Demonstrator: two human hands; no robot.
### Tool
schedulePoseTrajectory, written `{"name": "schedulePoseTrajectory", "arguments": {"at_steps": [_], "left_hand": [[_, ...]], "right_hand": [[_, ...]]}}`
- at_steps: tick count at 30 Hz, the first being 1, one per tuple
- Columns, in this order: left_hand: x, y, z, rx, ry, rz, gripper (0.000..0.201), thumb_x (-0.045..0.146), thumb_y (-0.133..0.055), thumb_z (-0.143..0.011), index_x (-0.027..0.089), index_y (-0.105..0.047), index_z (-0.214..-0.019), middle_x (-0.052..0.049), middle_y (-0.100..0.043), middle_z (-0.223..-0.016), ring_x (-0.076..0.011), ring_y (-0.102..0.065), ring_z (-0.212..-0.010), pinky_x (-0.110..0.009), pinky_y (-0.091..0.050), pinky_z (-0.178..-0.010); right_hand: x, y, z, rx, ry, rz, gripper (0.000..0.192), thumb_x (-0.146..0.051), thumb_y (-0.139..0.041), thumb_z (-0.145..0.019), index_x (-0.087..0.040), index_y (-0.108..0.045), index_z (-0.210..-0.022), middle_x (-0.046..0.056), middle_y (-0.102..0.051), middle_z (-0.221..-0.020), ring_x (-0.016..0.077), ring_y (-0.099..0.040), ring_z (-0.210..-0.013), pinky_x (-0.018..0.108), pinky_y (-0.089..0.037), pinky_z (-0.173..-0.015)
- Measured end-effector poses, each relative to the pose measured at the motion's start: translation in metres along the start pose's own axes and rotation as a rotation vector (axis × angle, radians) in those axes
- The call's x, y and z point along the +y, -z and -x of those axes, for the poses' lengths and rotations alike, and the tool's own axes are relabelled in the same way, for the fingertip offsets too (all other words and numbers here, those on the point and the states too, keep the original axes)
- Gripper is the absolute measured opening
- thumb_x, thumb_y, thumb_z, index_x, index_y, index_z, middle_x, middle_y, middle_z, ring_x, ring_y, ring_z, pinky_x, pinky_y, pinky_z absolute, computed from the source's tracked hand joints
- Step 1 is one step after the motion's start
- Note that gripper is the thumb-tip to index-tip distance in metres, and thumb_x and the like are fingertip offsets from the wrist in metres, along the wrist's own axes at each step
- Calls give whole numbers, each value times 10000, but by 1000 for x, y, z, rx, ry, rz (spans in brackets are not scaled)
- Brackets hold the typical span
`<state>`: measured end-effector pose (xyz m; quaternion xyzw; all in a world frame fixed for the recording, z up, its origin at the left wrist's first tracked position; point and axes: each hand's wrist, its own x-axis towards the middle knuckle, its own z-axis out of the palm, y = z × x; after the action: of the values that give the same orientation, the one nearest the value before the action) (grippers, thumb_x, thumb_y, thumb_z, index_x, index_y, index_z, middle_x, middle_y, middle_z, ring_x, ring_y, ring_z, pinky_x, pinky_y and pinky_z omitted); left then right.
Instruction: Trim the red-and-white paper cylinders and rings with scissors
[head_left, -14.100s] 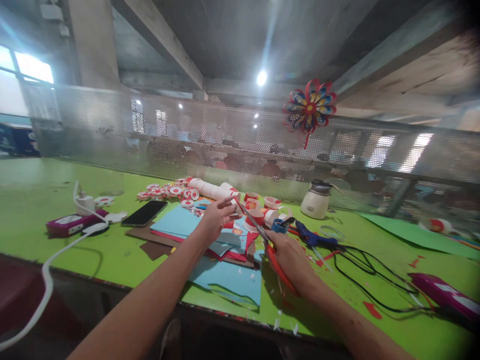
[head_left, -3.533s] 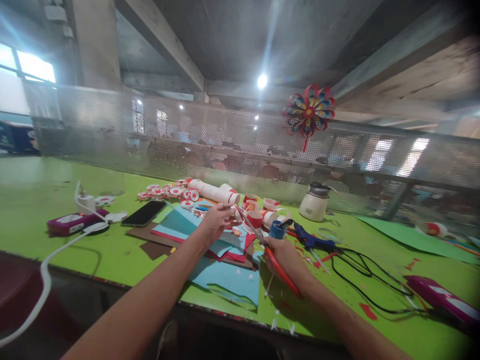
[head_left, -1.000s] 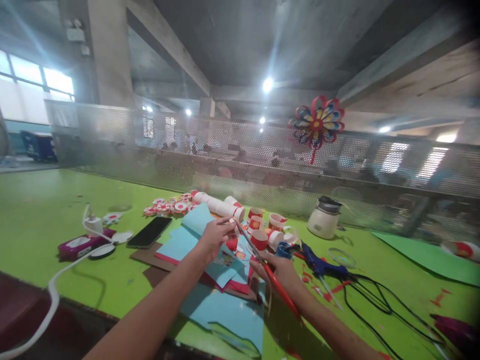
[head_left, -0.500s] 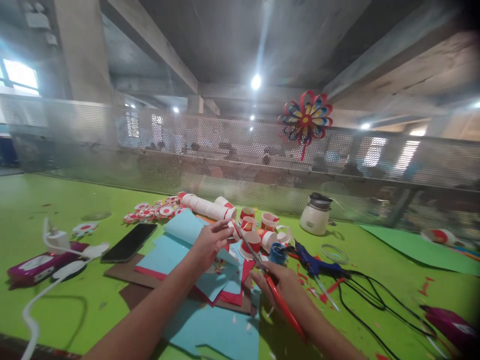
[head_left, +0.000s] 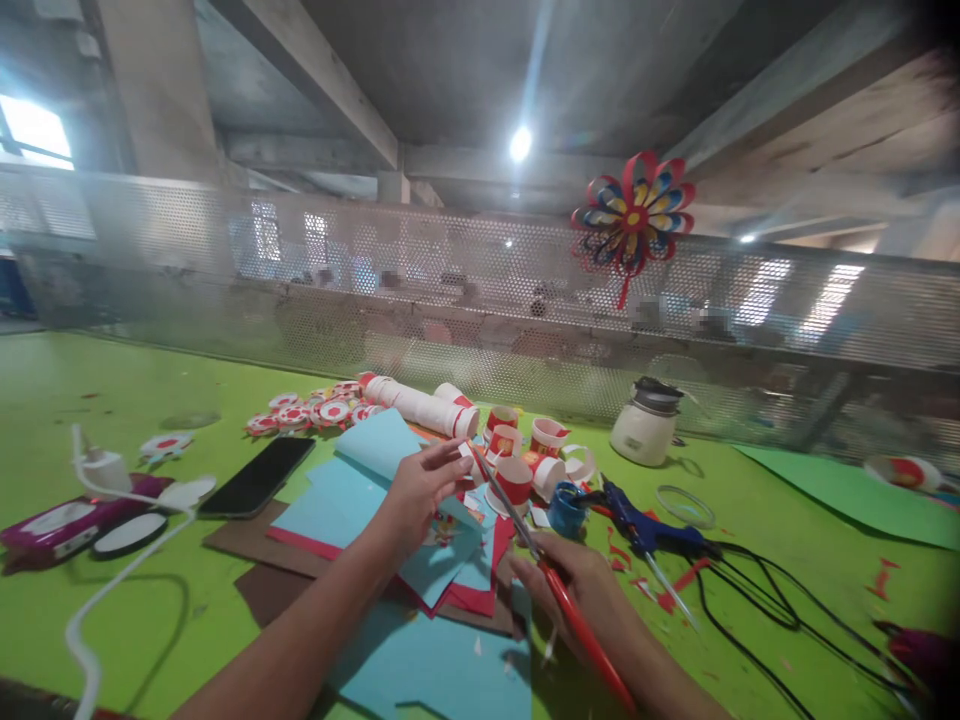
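My right hand (head_left: 577,590) grips red-handled scissors (head_left: 540,560), their blades pointing up and left toward a small red and white paper piece (head_left: 466,468). My left hand (head_left: 420,485) pinches that piece at the fingertips, just above a stack of light blue and red paper sheets (head_left: 375,500). The scissor tips meet the piece beside my left fingers. Paper scraps lie on a blue sheet (head_left: 442,665) below both hands.
On the green table (head_left: 112,390): a black phone (head_left: 259,477), a white charger cable (head_left: 112,590), red and white paper cups (head_left: 525,455), a roll of stacked cups (head_left: 416,405), a blue glue gun (head_left: 645,525) with black cord, a white pot (head_left: 645,430). A mesh screen (head_left: 450,290) carries a paper flower (head_left: 634,215).
The view has shifted slightly. My left hand stays pinching the small piece while the scissors stay at it; my right hand has dropped a little lower in the view.
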<state>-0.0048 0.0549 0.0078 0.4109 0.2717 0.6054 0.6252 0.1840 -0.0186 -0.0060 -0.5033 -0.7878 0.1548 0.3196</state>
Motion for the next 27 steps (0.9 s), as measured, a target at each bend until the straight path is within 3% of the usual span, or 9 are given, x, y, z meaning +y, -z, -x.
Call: {"name": "schedulePoseTrajectory", "arguments": {"at_steps": [9,13,27], "left_hand": [[2,-3,3,14,-19,-44,505,253,-779,-579,73,-653,-1034,-129,-667,-864,-204,-622,-763,-377,-484,-782],[-1,-2,3,46,-24,-71,537,265,-783,-572,73,-644,-1054,-137,-674,-883,-233,-627,-806,-384,-483,-775],[1,-4,4,61,-27,-145,492,306,-790,-541,101,-690,-976,-119,-672,-853,-250,-620,-829,-389,-474,-777]], "right_hand": [[7,-3,2,-28,1,-66,393,-482,-434,-859,-159,-657,-840,60,-674,-763,187,-586,-659,270,-439,-594],[7,-4,2,-25,-10,-32,391,-475,-460,-848,-152,-664,-932,69,-680,-790,196,-597,-685,277,-450,-623],[-4,0,5,-1,-3,13,372,-448,-436,-878,-174,-670,-972,60,-696,-783,194,-617,-673,274,-445,-619]]}}
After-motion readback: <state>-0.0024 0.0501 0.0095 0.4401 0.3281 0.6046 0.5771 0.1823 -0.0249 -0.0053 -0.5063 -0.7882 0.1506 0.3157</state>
